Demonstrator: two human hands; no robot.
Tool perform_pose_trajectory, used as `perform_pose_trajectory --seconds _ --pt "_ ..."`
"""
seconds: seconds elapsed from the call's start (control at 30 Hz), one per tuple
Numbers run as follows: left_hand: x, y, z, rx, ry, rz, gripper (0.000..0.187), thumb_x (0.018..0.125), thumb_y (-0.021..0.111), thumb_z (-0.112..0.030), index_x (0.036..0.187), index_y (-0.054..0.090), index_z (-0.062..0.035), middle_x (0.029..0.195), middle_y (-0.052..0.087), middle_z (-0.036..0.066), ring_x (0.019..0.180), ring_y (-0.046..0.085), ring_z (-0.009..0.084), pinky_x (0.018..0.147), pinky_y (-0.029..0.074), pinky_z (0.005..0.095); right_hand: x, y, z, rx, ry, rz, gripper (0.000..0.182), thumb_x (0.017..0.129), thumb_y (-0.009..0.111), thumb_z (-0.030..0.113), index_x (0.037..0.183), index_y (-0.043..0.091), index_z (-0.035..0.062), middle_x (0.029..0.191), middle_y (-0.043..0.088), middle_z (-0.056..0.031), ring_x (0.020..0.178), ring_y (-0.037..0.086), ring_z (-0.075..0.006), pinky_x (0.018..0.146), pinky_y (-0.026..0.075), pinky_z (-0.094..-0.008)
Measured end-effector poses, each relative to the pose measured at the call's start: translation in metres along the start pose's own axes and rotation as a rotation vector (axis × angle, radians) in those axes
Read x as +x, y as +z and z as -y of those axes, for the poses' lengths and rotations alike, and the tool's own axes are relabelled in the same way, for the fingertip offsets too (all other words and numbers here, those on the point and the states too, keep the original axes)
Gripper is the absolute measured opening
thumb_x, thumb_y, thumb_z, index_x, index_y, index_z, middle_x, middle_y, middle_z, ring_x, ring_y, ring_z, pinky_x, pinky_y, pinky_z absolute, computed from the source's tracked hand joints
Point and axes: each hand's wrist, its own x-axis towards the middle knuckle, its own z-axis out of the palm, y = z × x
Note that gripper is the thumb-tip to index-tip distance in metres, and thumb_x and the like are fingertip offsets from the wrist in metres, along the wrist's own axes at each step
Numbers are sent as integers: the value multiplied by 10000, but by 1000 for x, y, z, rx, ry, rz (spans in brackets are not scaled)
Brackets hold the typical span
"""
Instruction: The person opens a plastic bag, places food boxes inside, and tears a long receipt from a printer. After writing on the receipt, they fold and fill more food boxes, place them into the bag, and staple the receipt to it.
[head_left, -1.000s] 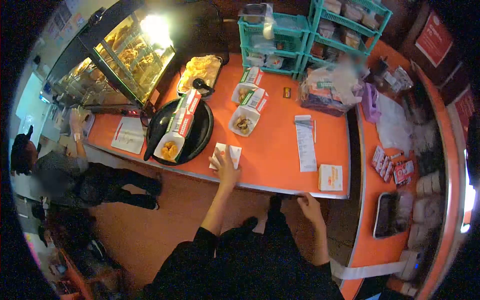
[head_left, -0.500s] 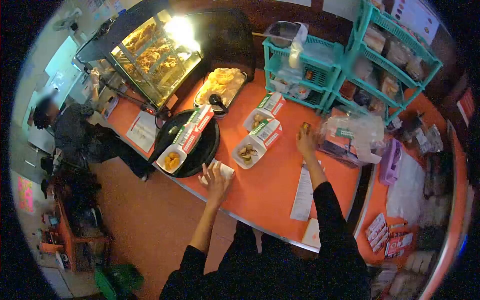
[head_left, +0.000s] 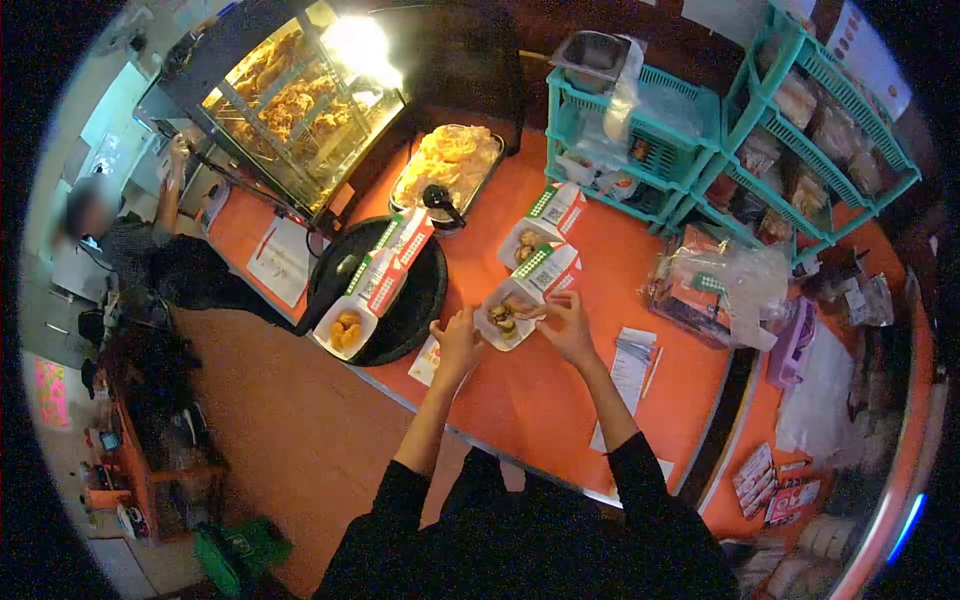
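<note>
An open food box [head_left: 503, 320] with dark fried pieces lies on the orange counter [head_left: 540, 400], its green and red lid [head_left: 550, 268] folded back. My left hand [head_left: 455, 342] grips the box's near left edge. My right hand [head_left: 568, 322] holds its right side, fingers on the rim by the lid. A white napkin [head_left: 424, 364] lies just left of my left wrist. A second open box [head_left: 538, 228] sits behind the first.
A black round tray [head_left: 412, 300] carries another open box with golden pieces [head_left: 345, 326]. Behind it are a metal pan of fried food [head_left: 452, 158] with black tongs [head_left: 440, 202], a lit display case [head_left: 285, 100], teal crates [head_left: 640, 125], a plastic bag [head_left: 718, 282] and a receipt [head_left: 626, 378]. A person [head_left: 120, 245] stands far left.
My left hand left the napkin and moved right to the food box. My right hand came back from the far counter to the same box.
</note>
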Motion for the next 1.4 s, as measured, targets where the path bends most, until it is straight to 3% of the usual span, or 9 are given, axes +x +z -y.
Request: perform_pose_trajectory --seconds 0.23,0.37,0.7,0.77,0.9,1.07,1.2,1.3,1.4 --pt "4 -11 -6 -50 0 45 455 738 623 -90 1175 503 -126 970 595 90 990 575 276 914 221 628 22 -38 -31 -770 -191 123 615 619 676 48 1212 545 147 1256 487 -95 1177 462 -345 1008 356 -444" --pt "-2 -3 -9 59 67 -37 479 718 633 -93 1178 500 -92 1031 569 107 1038 539 300 932 246 588 13 -47 -32 -812 -229 210 563 611 704 81 1153 553 108 1202 537 -102 1151 481 -316 976 374 -449" --pt "-81 21 -95 -344 674 68 801 641 771 -179 1331 378 -83 1205 533 127 1145 500 310 1002 332 494 -63 -60 90 -670 482 919 511 670 744 267 1117 581 81 1090 600 -138 1106 540 -310 962 431 -382" --pt "-94 13 -86 -498 637 109 663 673 737 -144 1267 449 -96 1135 563 117 1074 547 284 1027 340 465 -75 -78 100 -72 -89 700 474 700 727 283 1115 580 107 1150 592 -147 1113 549 -306 975 423 -388" --pt "-115 -14 -42 -325 785 132 305 702 683 -95 988 580 -72 993 601 81 1047 573 237 1013 364 453 -101 -77 76 -614 -471 646 403 689 705 187 1058 573 94 1139 582 -99 1106 555 -262 918 461 -399" --pt "-145 -28 -5 -239 812 62 280 713 708 -148 939 566 -68 1002 588 84 1102 560 243 1019 357 457 -126 -63 37 -557 -759 607 360 692 735 214 980 562 86 1031 593 -91 986 585 -214 815 468 -320" --pt "-151 -38 -5 -420 646 5 445 711 766 -294 984 509 -56 1025 548 147 1032 554 305 956 377 454 -150 -47 50 -301 -450 430 355 713 758 245 953 564 70 1001 575 -96 923 566 -247 789 457 -341" --pt "-140 -15 -25 -913 26 34 458 777 724 -363 956 472 -26 988 512 191 936 513 324 848 389 424 -149 -26 52 -107 -32 236 371 734 760 278 942 552 52 941 540 -92 871 534 -233 773 439 -331" --pt "-102 33 -51 -608 -244 -81 445 874 611 -398 993 468 7 1014 498 193 983 501 321 868 394 420 -137 -15 59 -11 273 -6 387 785 733 317 934 517 32 865 473 -67 829 467 -168 739 404 -304"
